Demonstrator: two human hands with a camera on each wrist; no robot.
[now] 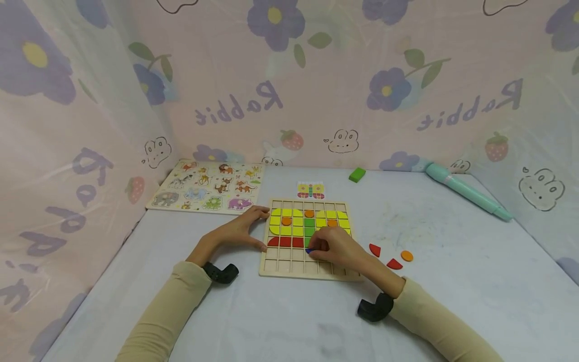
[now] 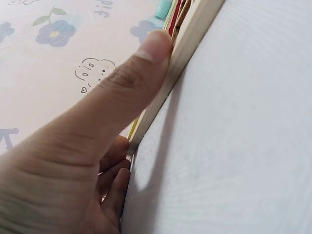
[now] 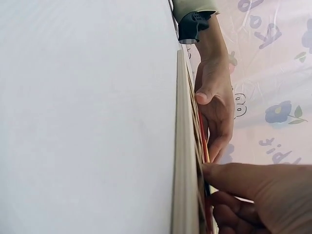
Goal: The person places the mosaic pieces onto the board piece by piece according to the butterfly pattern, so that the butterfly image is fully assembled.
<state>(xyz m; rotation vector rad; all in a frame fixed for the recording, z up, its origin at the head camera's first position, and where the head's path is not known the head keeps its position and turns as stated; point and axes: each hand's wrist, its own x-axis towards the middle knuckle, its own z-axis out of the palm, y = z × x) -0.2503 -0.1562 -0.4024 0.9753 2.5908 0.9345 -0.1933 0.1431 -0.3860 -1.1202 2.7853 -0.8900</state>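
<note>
A wooden grid board (image 1: 289,268) lies on the table, with yellow, red, green and orange pieces set in its squares. My left hand (image 1: 237,232) rests against the board's left edge, thumb and fingers spread along it; the left wrist view shows the thumb (image 2: 156,48) touching the rim. Over the middle of the board, my right hand (image 1: 336,246) pinches a small blue piece (image 1: 309,251) just below the green column. Its fingers hide part of the board's right side. Behind the board lies a small butterfly picture card (image 1: 310,190).
Two red quarter-round pieces (image 1: 375,250) and an orange disc (image 1: 407,256) lie right of the board. An animal puzzle board (image 1: 205,186) is at the back left. Farther back are a green block (image 1: 357,175) and a turquoise pen-shaped object (image 1: 468,192). Printed curtains enclose the table.
</note>
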